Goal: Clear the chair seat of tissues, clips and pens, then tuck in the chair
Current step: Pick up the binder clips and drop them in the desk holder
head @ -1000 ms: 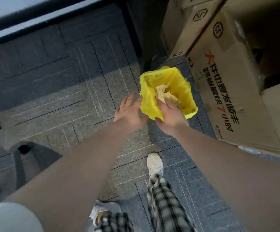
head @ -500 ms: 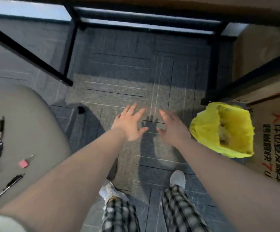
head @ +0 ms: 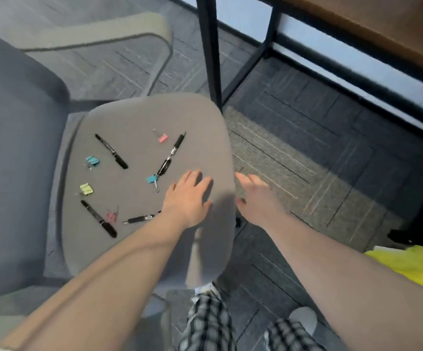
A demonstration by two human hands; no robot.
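The grey chair seat (head: 200, 127) fills the middle left. On it lie several black pens, among them a marker (head: 111, 151), a gel pen (head: 171, 154) and a pen (head: 140, 219) partly under my left wrist. Binder clips are scattered among them: a pink clip (head: 162, 138), a teal clip (head: 92, 161), another teal clip (head: 152, 180), a yellow-green clip (head: 86, 189). No tissue shows on the seat. My left hand (head: 188, 197) hovers open over the seat's right part, close to the gel pen. My right hand (head: 257, 198) is open over the carpet just past the seat's right edge.
The chair's blue-grey backrest (head: 13, 153) and a beige armrest (head: 96, 34) stand at left. A black desk leg (head: 209, 51) rises just behind the seat, under a wooden desktop (head: 372, 29). A yellow bin bag (head: 412, 267) sits at the right edge. My feet and checked trousers are below.
My view swung left from the yellow bag to the chair seat. Both empty hands came away from the bag; the left one now sits over the seat.
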